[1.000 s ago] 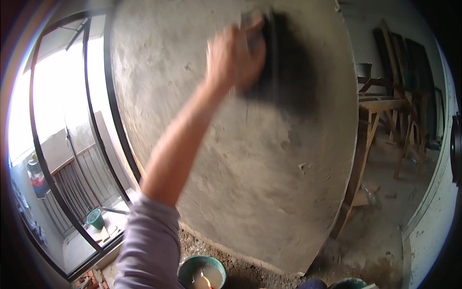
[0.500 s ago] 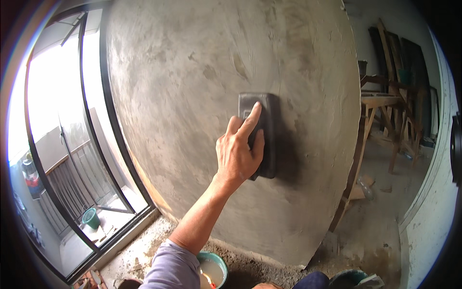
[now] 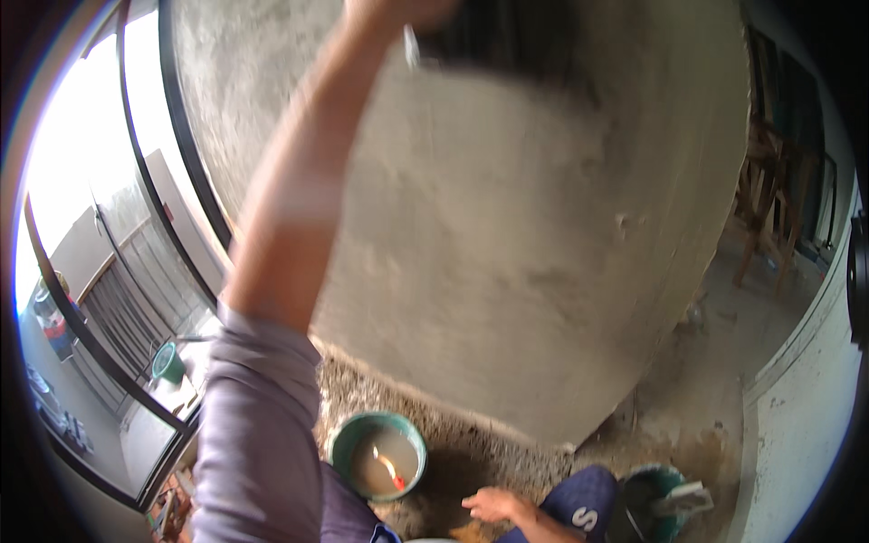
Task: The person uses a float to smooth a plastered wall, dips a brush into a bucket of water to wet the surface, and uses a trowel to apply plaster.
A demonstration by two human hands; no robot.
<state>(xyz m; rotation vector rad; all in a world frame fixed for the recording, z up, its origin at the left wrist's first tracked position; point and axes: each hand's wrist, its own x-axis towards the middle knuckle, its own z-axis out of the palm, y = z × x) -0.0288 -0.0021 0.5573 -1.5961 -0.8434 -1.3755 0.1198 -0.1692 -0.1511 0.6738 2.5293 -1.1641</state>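
My left arm reaches up across the view, and my left hand (image 3: pixel 394 9) is at the top edge, blurred by motion. It holds a dark plastering float (image 3: pixel 502 36) against the grey plastered wall (image 3: pixel 489 235); the fingers and much of the float are cut off or smeared. Down by my knee (image 3: pixel 579 502), my right hand (image 3: pixel 491 505) hangs loosely with fingers apart, holding nothing. Left of it stands a green bucket (image 3: pixel 337 450) of murky water, in which lies a thin pale thing with a red end (image 3: pixel 398 481).
To the right of my knee is another green bucket (image 3: pixel 677 520) with a pale flat object (image 3: pixel 686 500) across it. A dark-framed glass door (image 3: pixel 145 172) is at the left, with a small green bucket (image 3: pixel 168 362) beyond. Wooden trestles (image 3: pixel 769 195) stand at the far right.
My left hand has swept the float up the wall to the top edge. The view has tilted lower, bringing the water bucket, my right hand and my knee further in.
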